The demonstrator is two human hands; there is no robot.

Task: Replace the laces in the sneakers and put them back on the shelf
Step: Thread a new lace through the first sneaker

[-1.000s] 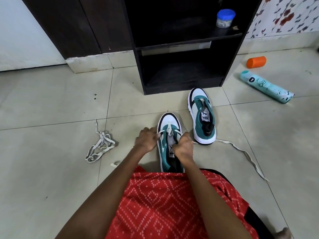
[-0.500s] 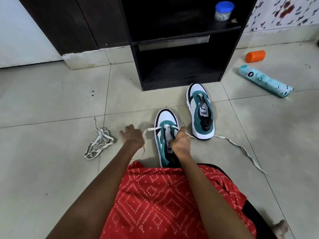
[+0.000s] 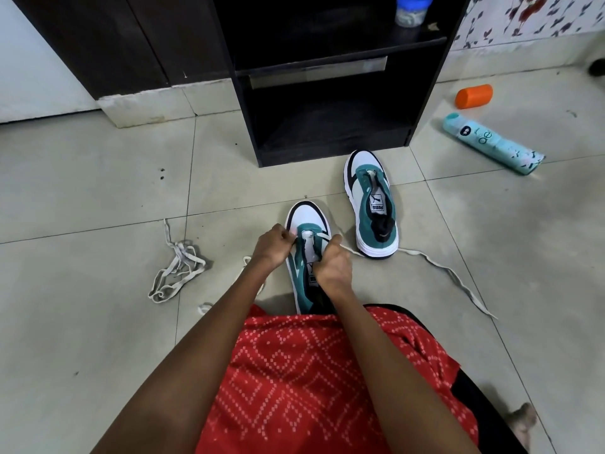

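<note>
I sit on the tiled floor [image 3: 98, 178] with one sneaker [image 3: 306, 215] straight in front of my lap, toe pointing away from me toward the dark shelf [image 3: 244, 109]. My left hand [image 3: 273, 245] is curled at the sneaker's left side, near the front eyelets, and pinches the white lace [image 3: 442, 268] there. My right hand [image 3: 332, 268] is curled over the tongue on the right side and grips the same lace. From that hand the lace trails off to the right across the floor, passing just by the heel of the second sneaker [image 3: 371, 204]. That one stands unlaced, close in front of the shelf's lowest compartment. A tangled bundle of old laces [image 3: 178, 273] lies on the floor to my left, well apart from both sneakers. To the right lie a pale blue spray can [image 3: 491, 144] and an orange cap [image 3: 474, 96]. A jar with a blue lid [image 3: 409, 9] stands on the upper shelf board. Red patterned cloth [image 3: 311, 371] covers my lap.
</note>
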